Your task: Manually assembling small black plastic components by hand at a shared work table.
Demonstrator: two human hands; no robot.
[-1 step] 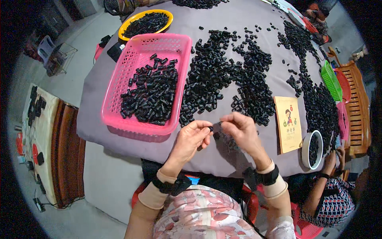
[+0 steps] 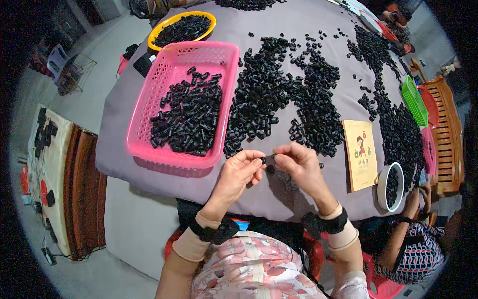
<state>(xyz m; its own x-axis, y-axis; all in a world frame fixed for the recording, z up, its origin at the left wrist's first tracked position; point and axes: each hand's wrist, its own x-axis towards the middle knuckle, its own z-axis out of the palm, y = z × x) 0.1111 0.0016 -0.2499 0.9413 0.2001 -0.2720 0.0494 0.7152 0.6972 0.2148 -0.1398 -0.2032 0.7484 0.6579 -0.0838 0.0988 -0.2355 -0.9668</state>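
Note:
My left hand (image 2: pixel 241 170) pinches a small black ring-like plastic piece (image 2: pixel 263 160) between thumb and fingertips, just above the table's near side. Facing it closely, my right hand (image 2: pixel 298 163) is closed in a pinch; a tiny dark bit shows at its fingertips, too small to name. Under the right hand lies a scatter of tiny dark pieces (image 2: pixel 288 182). Left of my hands stands a pink perforated basket (image 2: pixel 144 107) with many black cylindrical plastic parts (image 2: pixel 191 119) in it. Beyond my hands spread heaps of loose black short tube-like pieces (image 2: pixel 264 94).
A yellow bowl (image 2: pixel 213 22) of small black parts sits at the far left. To the right are a yellow booklet (image 2: pixel 359 154), a white bowl (image 2: pixel 382 187), another black heap (image 2: pixel 398 129) and a green basket (image 2: pixel 416 102). A co-worker's arm (image 2: pixel 398 239) reaches in at lower right.
My right hand has moved slightly left, bringing its fingertips nearer the piece in my left hand. The left hand has stayed in place.

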